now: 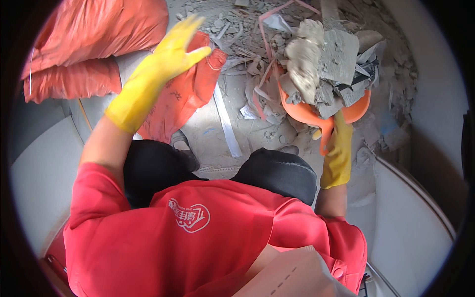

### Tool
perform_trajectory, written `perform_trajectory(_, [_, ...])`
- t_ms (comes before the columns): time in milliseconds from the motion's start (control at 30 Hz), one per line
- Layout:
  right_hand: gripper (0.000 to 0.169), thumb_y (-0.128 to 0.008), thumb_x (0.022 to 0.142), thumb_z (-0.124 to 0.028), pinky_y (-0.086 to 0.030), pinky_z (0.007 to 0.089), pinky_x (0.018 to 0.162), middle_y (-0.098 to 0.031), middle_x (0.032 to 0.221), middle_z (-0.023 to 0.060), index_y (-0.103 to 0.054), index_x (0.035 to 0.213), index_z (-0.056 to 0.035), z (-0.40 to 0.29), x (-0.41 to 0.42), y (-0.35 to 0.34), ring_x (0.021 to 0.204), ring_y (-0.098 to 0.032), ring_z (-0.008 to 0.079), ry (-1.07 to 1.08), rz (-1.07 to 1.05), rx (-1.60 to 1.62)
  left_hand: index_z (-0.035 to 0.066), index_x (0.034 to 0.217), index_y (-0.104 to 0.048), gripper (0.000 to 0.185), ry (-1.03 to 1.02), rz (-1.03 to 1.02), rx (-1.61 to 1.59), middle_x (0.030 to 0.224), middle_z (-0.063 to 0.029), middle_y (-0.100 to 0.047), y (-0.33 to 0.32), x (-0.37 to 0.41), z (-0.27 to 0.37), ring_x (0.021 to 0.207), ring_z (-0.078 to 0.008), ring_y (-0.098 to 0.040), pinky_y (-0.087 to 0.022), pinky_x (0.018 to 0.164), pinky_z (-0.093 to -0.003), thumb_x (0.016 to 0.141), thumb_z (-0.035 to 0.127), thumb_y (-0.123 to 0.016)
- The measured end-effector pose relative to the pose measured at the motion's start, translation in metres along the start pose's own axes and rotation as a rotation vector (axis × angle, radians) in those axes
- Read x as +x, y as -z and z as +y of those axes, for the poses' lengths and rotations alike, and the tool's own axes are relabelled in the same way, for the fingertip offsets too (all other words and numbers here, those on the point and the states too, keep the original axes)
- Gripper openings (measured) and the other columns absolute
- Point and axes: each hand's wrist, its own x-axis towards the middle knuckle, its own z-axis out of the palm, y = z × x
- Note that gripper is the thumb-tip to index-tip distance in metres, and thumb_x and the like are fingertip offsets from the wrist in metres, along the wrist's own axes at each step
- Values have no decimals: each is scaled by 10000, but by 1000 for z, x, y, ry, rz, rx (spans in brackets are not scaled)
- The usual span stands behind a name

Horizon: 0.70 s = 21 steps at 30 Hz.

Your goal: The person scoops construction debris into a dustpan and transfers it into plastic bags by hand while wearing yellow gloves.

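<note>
My left hand (172,57), in a yellow rubber glove, is raised with its fingers apart and holds nothing. It appears above a flattened red woven bag (176,102), partly covering it from view. On the right, my right hand (338,156), gloved the same way, grips the handle of an orange plastic dustpan (308,114). Heaped on the dustpan are grey mortar or concrete chunks (338,55), with scraps of plastic among them. A pale, lumpy piece (306,59) on the heap's left side is blurred; I cannot tell what it is.
Filled red sacks (111,29) stand at the upper left. Rubble (226,26) and torn pink and white strips (256,70) litter the floor ahead. A white strip (225,122) lies before my knees. Pale walls or panels (408,200) close in on both sides.
</note>
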Motion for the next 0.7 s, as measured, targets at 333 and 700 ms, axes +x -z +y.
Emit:
perform_trajectory(333, [532,-592,1023,-442,-486,311,438,-733,991,125,-621,1300,11,-62,-22,-36,567,-650,224,2,-168,-61,156,990,-795,223,-272,-598,758,1346,-33,-678,26,8,44,1417,-291,-483,-254,1268,-495,879,135,-604])
perform_trajectory(700, [573,-624,1008,-433,-539,359,430,-738,998,170,-605,1290,65,-62,-5,-21,695,-730,289,-148,-237,-41,183,703,-764,152,-97,-427,269,736,-19,-715,81,-64,160,974,-228,-691,-383,1198,-383,817,194,-665])
